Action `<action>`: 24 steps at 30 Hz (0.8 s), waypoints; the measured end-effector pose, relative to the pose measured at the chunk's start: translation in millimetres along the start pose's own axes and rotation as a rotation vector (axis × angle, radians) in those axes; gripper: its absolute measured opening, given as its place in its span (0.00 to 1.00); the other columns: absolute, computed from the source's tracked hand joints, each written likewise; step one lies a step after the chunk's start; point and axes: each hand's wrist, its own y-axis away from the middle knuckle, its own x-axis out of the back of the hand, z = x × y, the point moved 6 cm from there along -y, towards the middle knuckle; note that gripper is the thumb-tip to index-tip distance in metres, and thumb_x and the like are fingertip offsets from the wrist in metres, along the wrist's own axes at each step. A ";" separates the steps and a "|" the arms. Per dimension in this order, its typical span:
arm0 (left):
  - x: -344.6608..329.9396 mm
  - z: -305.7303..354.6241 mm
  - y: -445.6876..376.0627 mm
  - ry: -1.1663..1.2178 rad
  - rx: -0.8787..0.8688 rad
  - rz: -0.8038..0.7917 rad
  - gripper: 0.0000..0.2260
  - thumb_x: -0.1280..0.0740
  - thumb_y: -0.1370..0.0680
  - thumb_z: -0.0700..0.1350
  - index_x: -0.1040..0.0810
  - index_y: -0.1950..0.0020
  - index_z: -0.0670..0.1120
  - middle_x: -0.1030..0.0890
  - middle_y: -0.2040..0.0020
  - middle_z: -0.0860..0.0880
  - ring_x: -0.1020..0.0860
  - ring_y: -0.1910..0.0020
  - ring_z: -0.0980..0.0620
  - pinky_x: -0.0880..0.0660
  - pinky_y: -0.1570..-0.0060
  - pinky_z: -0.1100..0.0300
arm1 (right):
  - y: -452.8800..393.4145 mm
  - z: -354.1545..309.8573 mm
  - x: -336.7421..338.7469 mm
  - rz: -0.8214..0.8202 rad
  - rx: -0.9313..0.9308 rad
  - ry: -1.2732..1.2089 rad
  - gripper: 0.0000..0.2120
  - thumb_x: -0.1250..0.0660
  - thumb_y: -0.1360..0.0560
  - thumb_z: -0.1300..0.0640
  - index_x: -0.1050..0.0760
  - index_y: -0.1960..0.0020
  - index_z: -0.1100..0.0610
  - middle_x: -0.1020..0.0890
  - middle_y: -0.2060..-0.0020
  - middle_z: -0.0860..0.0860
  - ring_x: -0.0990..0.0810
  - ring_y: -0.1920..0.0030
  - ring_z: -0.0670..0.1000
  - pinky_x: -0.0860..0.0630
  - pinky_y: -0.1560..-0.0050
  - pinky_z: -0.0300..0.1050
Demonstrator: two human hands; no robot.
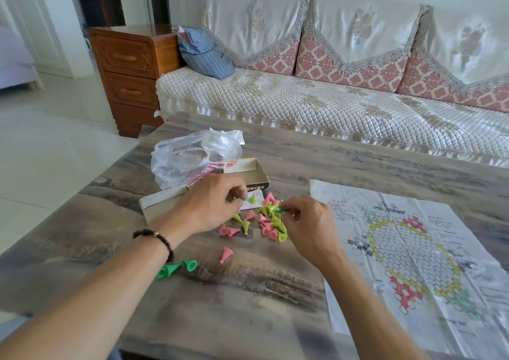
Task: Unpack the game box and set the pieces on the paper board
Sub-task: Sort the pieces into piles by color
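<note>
- The left hand (212, 205), a dark bead bracelet (158, 240) on its wrist, reaches over the heap of pieces (264, 220); its grip is clamped on a small green piece at the fingertips.
- The right hand (308, 222) sits at the heap's right edge, its grip pinched on another green piece.
- The pink and yellow-green cone pieces lie in a loose pile on the bench (248, 299), just in front of the open game box (248, 173).
- A crumpled plastic bag (190, 155) rests on the box.
- Three green pieces (176, 268) and one pink piece (225, 254) lie apart, nearer the person.
- The paper board (413, 255) lies flat to the right with no pieces on it.
- A sofa (330, 89) stands behind the bench.
</note>
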 end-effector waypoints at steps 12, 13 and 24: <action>41.0 -49.7 92.6 -0.267 0.164 -0.230 0.10 0.31 0.30 0.41 0.21 0.54 0.55 0.27 0.68 0.61 0.28 0.66 0.62 0.29 0.60 0.64 | 63.1 -105.9 -66.4 -0.460 0.190 -0.079 0.12 0.35 0.30 0.63 0.20 0.49 0.54 0.21 0.62 0.44 0.25 0.61 0.44 0.31 0.62 0.33; 41.4 -49.2 94.6 -0.318 0.144 -0.246 0.09 0.32 0.29 0.42 0.20 0.53 0.55 0.28 0.69 0.61 0.27 0.63 0.61 0.29 0.59 0.64 | 66.1 -108.0 -71.7 -0.468 0.183 -0.078 0.13 0.35 0.29 0.63 0.22 0.47 0.54 0.20 0.63 0.45 0.24 0.60 0.46 0.29 0.60 0.36; 27.8 -68.0 94.5 -0.380 0.110 -0.398 0.14 0.33 0.27 0.40 0.18 0.48 0.57 0.18 0.51 0.54 0.20 0.51 0.51 0.24 0.54 0.56 | 68.1 -126.7 -102.0 -0.477 0.160 0.015 0.13 0.34 0.29 0.59 0.21 0.45 0.56 0.18 0.56 0.53 0.22 0.54 0.55 0.28 0.58 0.45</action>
